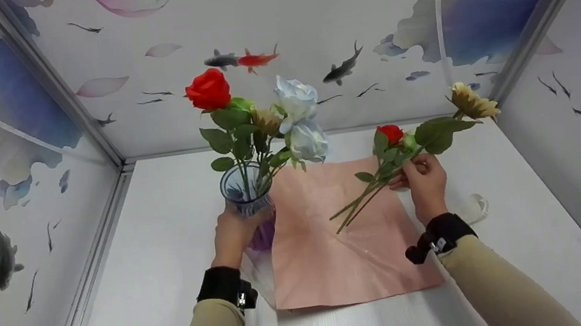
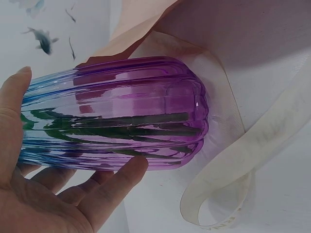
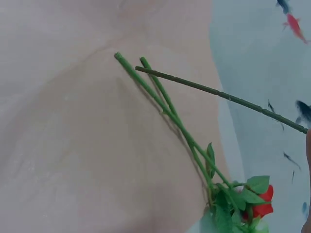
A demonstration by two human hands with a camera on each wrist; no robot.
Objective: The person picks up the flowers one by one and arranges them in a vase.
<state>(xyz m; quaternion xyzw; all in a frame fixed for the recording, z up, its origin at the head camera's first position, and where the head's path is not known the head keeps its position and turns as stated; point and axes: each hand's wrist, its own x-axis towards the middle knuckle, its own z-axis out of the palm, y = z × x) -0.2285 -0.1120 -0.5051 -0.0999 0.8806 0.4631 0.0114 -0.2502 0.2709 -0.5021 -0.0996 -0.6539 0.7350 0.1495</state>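
My left hand [image 1: 234,229] grips a ribbed glass vase [image 2: 141,97], blue at the top and purple at the base. Flower stems show through its wall. Out of its mouth rise a red rose [image 1: 209,89], pale blue roses [image 1: 297,97] and a yellowish flower [image 1: 266,121] among green leaves. With bent fingers, my right hand [image 1: 429,184] pinches the stem [image 3: 218,93] of a yellow flower [image 1: 473,101]. Below that stem, a smaller red rose [image 3: 262,201] and a green bloom [image 1: 409,141] lie with crossed stems over pink wrapping paper [image 1: 332,269].
A cream ribbon [image 2: 233,165] curls on the white table [image 1: 164,230] near the vase base, beside pale sheeting under the paper. Another whitish loop [image 1: 477,207] lies right of the right wrist. Fish-printed panels [image 1: 361,19] enclose the table on three sides.
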